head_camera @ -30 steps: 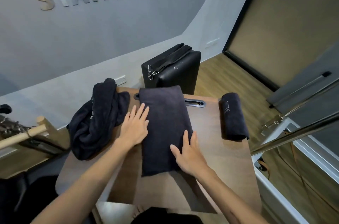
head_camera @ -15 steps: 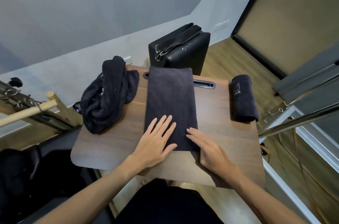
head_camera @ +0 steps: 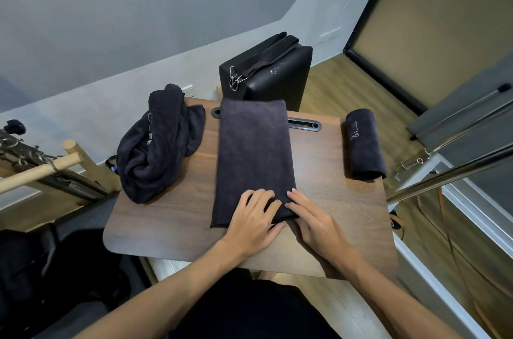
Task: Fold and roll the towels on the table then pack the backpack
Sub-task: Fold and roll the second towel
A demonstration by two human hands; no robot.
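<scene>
A dark towel (head_camera: 252, 150), folded into a long strip, lies down the middle of the wooden table (head_camera: 172, 222). My left hand (head_camera: 254, 218) and my right hand (head_camera: 315, 220) sit side by side on its near end. Their fingers curl over the near edge, which is turned up a little at the right corner. A crumpled dark towel (head_camera: 155, 150) is heaped at the table's left. At the table's right edge lies a rolled dark towel (head_camera: 363, 144).
A black boxy case with a strap (head_camera: 272, 72) stands on the floor just behind the table. A slot handle (head_camera: 304, 125) is cut into the table's far edge. Wooden bars (head_camera: 41, 169) are at the left, metal rails (head_camera: 449, 172) at the right, and dark gear (head_camera: 41, 269) is below left.
Both hands slid from the towel's middle down to its near end. Their flat fingers have curled over the near edge, which now lifts slightly.
</scene>
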